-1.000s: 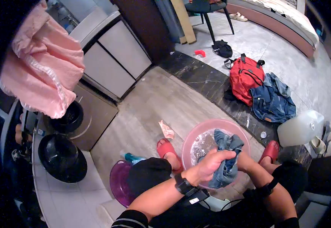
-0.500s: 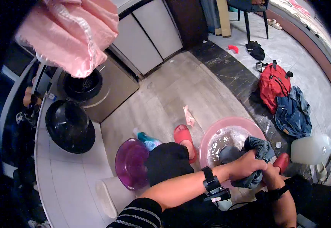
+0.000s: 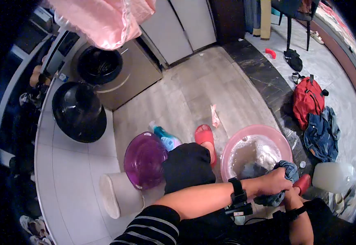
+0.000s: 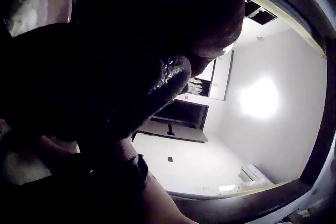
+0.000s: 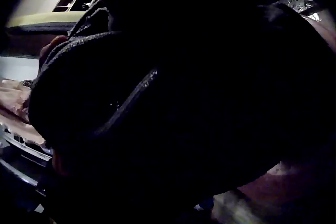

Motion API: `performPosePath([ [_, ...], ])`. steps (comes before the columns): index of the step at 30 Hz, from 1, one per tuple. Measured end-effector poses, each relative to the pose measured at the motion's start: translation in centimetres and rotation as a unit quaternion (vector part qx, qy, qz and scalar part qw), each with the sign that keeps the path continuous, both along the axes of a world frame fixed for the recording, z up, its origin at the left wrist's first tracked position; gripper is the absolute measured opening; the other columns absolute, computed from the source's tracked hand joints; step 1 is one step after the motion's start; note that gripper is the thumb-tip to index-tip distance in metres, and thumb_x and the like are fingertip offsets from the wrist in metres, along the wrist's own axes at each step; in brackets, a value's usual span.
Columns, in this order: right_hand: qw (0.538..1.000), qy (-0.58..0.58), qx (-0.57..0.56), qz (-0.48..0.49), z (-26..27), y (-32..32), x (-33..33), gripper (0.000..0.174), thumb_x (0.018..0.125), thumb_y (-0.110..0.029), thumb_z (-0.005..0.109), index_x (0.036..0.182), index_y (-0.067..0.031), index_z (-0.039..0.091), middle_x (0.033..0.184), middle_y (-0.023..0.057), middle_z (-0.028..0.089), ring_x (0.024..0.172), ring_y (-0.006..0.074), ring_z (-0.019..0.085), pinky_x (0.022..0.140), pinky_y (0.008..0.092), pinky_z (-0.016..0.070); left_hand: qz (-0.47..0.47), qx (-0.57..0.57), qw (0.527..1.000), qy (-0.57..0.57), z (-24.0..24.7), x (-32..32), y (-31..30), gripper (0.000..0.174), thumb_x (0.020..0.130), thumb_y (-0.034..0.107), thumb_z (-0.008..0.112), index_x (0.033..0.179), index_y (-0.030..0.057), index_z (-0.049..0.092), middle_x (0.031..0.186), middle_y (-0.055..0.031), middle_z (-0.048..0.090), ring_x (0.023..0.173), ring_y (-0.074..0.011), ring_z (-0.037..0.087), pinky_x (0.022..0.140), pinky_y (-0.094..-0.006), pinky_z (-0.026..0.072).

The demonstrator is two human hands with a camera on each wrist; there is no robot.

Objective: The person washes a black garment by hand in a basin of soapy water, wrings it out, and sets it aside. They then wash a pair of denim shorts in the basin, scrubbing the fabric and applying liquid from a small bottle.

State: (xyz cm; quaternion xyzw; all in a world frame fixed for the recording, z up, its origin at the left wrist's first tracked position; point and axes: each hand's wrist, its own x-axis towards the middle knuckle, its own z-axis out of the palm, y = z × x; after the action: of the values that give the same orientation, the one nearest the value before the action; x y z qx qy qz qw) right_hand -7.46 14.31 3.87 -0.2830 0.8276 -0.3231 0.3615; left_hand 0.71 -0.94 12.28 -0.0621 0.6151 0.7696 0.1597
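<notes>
In the head view, my left hand (image 3: 275,181) grips a bunched, wet blue denim garment (image 3: 287,166) with curled fingers. My right hand (image 3: 293,194), partly hidden behind the left hand and the cloth, holds the same garment close beside it. The bundle is over the near right rim of a pink basin (image 3: 226,159), which holds cloudy, sudsy water. A dark piece of cloth (image 3: 253,170) lies partly under that water. Both wrist views are very dark; folds of wet cloth (image 5: 128,100) fill most of the right wrist view.
A purple basin (image 3: 135,163) and a blue bottle (image 3: 167,139) stand left of my knee. Beyond lie a red bag (image 3: 306,100), jeans (image 3: 323,134) and a translucent jug (image 3: 333,177). Black basins (image 3: 78,116) sit at left; a pink cloth (image 3: 104,22) hangs above.
The head view has turned left, so the room's things stand further right in it. Both hands keep hold of the denim garment, and its bundle looks more compact and lower around them.
</notes>
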Motion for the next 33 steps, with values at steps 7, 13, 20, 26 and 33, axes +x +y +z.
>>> performPosePath([
  [7,0.999,-0.013,-0.023,-0.029,2.3,0.2,-0.7,0.021,0.087,-0.016,0.060,0.104,-0.0042,0.061,0.094,0.0014,0.062,0.082,0.0114,0.055,0.071,0.0261,0.0446,0.181,0.071,0.980,0.040,-0.1,-2.3,-2.0,0.010,0.069,0.009,0.059,0.068,0.0019,0.052,0.068,-0.0046,0.051,0.064,-0.0129,0.047,0.057,-0.0318,0.0422],
  [13,0.930,-0.134,-0.231,-0.251,8.0,0.2,-2.0,0.015,0.093,-0.022,0.057,0.099,-0.0091,0.062,0.081,-0.0059,0.058,0.067,0.0021,0.047,0.059,0.0183,0.0374,0.275,-0.002,0.961,-0.020,-1.8,-2.8,-3.5,0.027,0.071,0.019,0.059,0.069,-0.0084,0.059,0.062,-0.0116,0.056,0.058,-0.0182,0.054,0.056,-0.0373,0.0443],
  [20,0.885,-0.021,-0.335,-0.322,8.8,3.4,-4.6,0.038,0.094,-0.026,0.054,0.126,-0.0069,0.052,0.108,-0.0007,0.059,0.083,0.0055,0.051,0.066,0.0189,0.0392,0.231,-0.183,0.948,-0.117,-3.9,-3.9,-5.5,0.044,0.074,0.029,0.061,0.091,-0.0103,0.059,0.097,-0.0304,0.063,0.093,-0.0421,0.062,0.079,-0.0456,0.0494],
  [26,0.897,-0.133,-0.257,-0.334,9.3,0.9,-3.6,0.030,0.092,-0.032,0.059,0.111,-0.0082,0.059,0.093,-0.0026,0.058,0.073,0.0058,0.049,0.061,0.0196,0.0366,0.163,-0.271,0.944,-0.096,-5.5,-3.6,-3.0,0.054,0.079,0.025,0.057,0.119,-0.0096,0.046,0.114,-0.0309,0.056,0.107,-0.0441,0.055,0.093,-0.0473,0.0446],
  [33,0.915,-0.221,-0.201,-0.273,8.2,0.3,-2.4,0.018,0.093,-0.021,0.058,0.106,-0.0083,0.059,0.098,-0.0016,0.063,0.085,0.0086,0.058,0.072,0.0232,0.0439,0.073,-0.412,0.902,0.103,-3.2,-1.5,-1.8,0.050,0.073,0.018,0.063,0.116,-0.0050,0.051,0.123,-0.0265,0.047,0.115,-0.0432,0.047,0.095,-0.0511,0.0392],
])
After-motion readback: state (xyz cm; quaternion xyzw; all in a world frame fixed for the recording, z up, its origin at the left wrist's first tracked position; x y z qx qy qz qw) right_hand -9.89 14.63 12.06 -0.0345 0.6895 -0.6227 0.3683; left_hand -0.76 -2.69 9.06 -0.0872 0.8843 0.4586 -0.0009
